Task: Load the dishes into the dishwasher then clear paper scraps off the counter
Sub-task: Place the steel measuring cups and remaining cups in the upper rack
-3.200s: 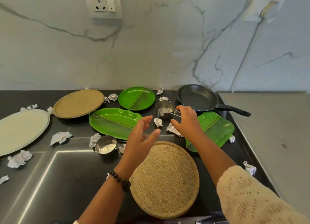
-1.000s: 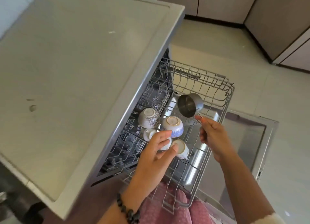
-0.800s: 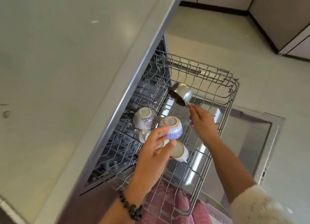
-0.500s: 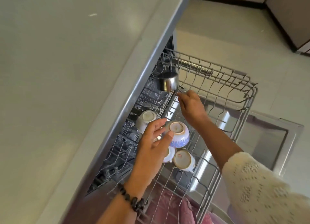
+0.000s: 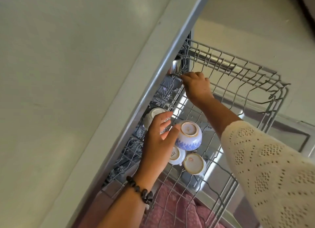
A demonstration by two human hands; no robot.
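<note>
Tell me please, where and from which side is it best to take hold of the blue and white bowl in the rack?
The blue and white bowl sits upside down, foot ring up. Probably best from above: spread fingers over the rounded outer wall just below the foot. Come from its right, where the dishwasher rack is bare; the left hand hovers at its left.

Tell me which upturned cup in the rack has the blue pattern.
The large cup just right of the left hand, base up, with blue patterning round its lower wall. The two small cups nearer the camera look plain white.
</note>
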